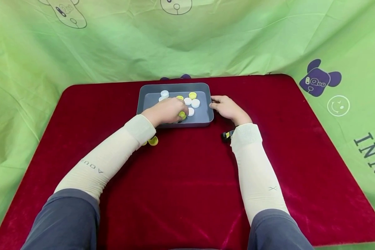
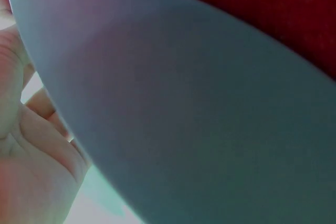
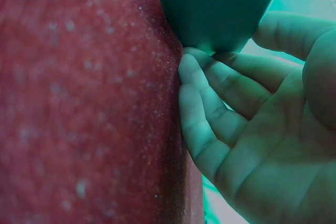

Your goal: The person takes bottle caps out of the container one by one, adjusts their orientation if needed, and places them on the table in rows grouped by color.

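Left sleeve point(image 1: 110, 156) partly hides loose yellow caps point(image 1: 153, 141) on the counter point(image 1: 187, 184). Tray point(image 1: 150, 100) contains white caps point(image 1: 195, 103). Left grip point(image 1: 169, 109) pinches a yellow cap point(image 1: 182, 115); right grip point(image 1: 227, 108) pinches the tray wall.

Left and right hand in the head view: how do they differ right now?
The left hand is over the tray, while the right hand is at the tray's right end. The left hand has a yellow cap at its fingertips; the right hand touches the tray itself. The left hand points rightward, the right hand leftward. Both are bare, with pale sleeves reaching the wrists.
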Demonstrator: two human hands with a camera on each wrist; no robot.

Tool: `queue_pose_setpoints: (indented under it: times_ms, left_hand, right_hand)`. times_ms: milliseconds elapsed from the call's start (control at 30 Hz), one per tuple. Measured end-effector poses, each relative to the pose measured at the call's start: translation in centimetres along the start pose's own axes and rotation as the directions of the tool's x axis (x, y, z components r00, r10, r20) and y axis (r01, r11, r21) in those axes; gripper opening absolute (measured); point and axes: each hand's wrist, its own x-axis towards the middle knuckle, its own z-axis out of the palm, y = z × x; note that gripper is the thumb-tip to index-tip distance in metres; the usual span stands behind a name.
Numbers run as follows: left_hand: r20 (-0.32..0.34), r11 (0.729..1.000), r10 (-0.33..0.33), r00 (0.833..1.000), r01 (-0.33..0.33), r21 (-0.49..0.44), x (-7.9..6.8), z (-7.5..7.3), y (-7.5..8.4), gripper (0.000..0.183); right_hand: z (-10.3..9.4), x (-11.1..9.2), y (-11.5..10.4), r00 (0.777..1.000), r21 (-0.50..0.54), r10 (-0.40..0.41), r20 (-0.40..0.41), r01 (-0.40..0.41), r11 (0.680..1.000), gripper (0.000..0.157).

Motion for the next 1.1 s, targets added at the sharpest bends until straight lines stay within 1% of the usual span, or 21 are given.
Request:
queue_pose_setpoints:
  times_ms: [133, 233, 500, 800, 1100]
  left_hand:
    - [0.0, 1.0, 0.007, 1.0, -0.007, -0.007, 0.1, 0.06, -0.05, 0.027]
    - [0.005, 1.0, -0.004, 1.0, 0.004, -0.009, 0.18, 0.13, -0.1, 0.028]
    - [0.017, 0.999, -0.026, 1.0, 0.026, -0.022, 0.36, 0.23, -0.08, 0.028]
    - [0.009, 1.0, -0.012, 1.0, 0.012, -0.016, 0.13, 0.35, -0.25, 0.026]
    - [-0.018, 1.0, 0.01, 1.0, -0.01, -0.005, -0.09, -0.06, -0.03, 0.027]
  right_hand:
    - [-0.04, -0.01, 0.0, 1.0, -0.008, 0.003, 0.005, -0.003, 1.0, 0.053]
    - [-0.11, -0.02, 0.0, 1.0, -0.02, 0.0, 0.004, 0.001, 1.0, 0.053]
    - [-0.16, -0.1, -0.01, 1.0, -0.013, 0.008, 0.005, -0.008, 1.0, 0.053]
    - [0.03, -0.2, -0.1, 1.0, 0.006, 0.009, 0.003, -0.009, 1.0, 0.054]
    - [0.01, -0.22, -0.04, 1.0, -0.003, -0.002, 0.002, 0.002, 1.0, 0.054]
